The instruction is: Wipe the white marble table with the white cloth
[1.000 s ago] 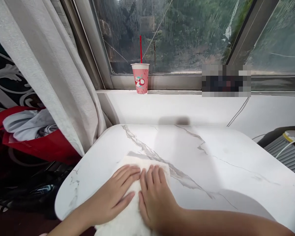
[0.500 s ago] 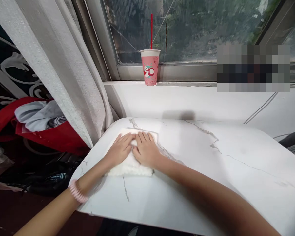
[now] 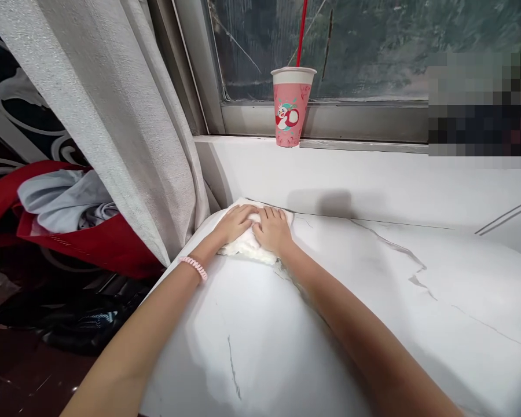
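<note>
A fluffy white cloth (image 3: pixel 247 246) lies on the white marble-patterned table (image 3: pixel 260 324), at its far left edge by the wall. My left hand (image 3: pixel 237 224) rests flat on the cloth, fingers stretched forward and to the right; a pink coil band circles that wrist. Beside it, my right hand (image 3: pixel 272 230) presses down on the cloth's right half with its fingers extended. The two hands nearly meet, and both cover much of the cloth. Neither grips it.
A pink paper cup (image 3: pixel 292 110) with a red straw stands on the window sill behind the table. A pale curtain (image 3: pixel 125 116) hangs at the left. Beyond it are a red bag (image 3: pixel 91 246) holding grey cloth and a shiny black bag (image 3: pixel 78 324).
Both hands have pushed the cloth away from me, up to the table's far edge by the wall. The view has moved closer and shifted left.
</note>
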A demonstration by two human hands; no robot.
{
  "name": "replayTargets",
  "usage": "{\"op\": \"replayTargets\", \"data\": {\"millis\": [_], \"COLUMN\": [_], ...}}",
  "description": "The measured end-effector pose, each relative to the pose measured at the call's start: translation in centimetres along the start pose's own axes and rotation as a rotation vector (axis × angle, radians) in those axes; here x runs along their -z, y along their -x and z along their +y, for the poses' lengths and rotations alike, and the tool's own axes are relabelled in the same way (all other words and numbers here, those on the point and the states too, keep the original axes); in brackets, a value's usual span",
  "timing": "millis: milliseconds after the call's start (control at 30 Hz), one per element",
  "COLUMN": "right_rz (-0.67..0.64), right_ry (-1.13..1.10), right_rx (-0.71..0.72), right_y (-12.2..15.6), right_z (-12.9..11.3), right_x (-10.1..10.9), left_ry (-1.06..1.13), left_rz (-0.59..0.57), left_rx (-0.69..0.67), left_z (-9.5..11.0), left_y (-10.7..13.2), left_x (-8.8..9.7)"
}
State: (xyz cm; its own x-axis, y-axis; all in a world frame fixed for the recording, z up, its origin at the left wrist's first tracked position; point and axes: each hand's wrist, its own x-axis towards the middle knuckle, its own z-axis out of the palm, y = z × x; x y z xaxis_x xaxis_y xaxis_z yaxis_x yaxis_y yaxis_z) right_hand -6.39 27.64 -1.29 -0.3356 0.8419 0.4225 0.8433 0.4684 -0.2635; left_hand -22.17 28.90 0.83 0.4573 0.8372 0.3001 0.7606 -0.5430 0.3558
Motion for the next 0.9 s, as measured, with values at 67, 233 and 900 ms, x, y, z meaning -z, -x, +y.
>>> {"op": "replayTargets", "data": {"millis": [67,233,900], "right_rz": [-0.004,0.050,0.059], "right_ry": [0.009,0.030,-0.036], "right_rx": [-0.003,0.015,0.204], "right_y": [-0.9,-2.6,4.7], "right_z": [0.0,-0.5,-7.5], "right_x": [-0.2,-1.3,-0.4], "left_ry": [-0.017,-0.065,-0.240], "left_rz": [-0.002,-0.016,-0.007], "left_rx": [-0.009,-0.010,0.142], "left_z": [-0.8,-2.6,1.1], "left_y": [-0.6,-1.3,11.6], "left_x": [0.1,0.6,2.9]}}
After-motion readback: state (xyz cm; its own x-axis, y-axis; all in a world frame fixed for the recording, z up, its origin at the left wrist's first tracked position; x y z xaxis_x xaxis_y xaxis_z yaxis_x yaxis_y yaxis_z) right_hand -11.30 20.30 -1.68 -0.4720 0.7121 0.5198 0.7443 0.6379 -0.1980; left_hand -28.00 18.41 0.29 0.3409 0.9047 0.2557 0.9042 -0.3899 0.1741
